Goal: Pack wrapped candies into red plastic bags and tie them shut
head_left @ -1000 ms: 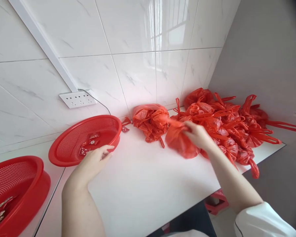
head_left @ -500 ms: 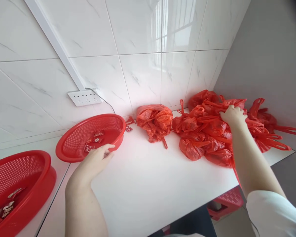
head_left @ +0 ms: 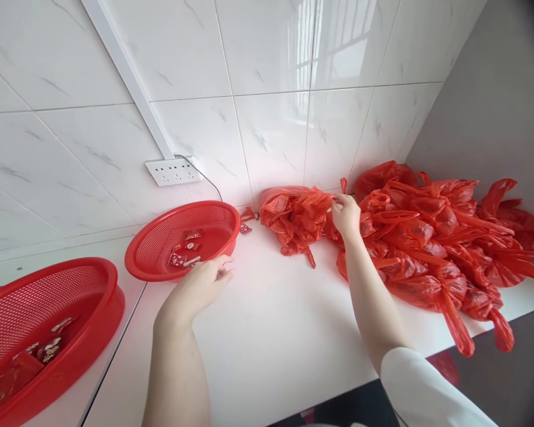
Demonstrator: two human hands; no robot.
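My right hand (head_left: 346,216) reaches to the back of the white counter (head_left: 271,332) and pinches the edge of a crumpled bundle of red plastic bags (head_left: 293,218). A large pile of tied red bags (head_left: 431,237) lies just right of that hand, against the wall corner. My left hand (head_left: 200,287) rests on the counter with fingers loosely curled, touching the front rim of a red mesh basket (head_left: 160,261). Several small red packets (head_left: 184,252) lie inside the basket.
A second, larger red basket (head_left: 89,308) with small packets sits at the lower left. A white power strip (head_left: 172,171) with a cord hangs on the tiled wall. A loose red packet (head_left: 245,228) lies between basket and bags. The counter's edge runs along the lower right.
My right hand set a filled bag on the pile, reached over the pile, then came back left to the loose bag bundle. My left hand stayed at the basket rim.
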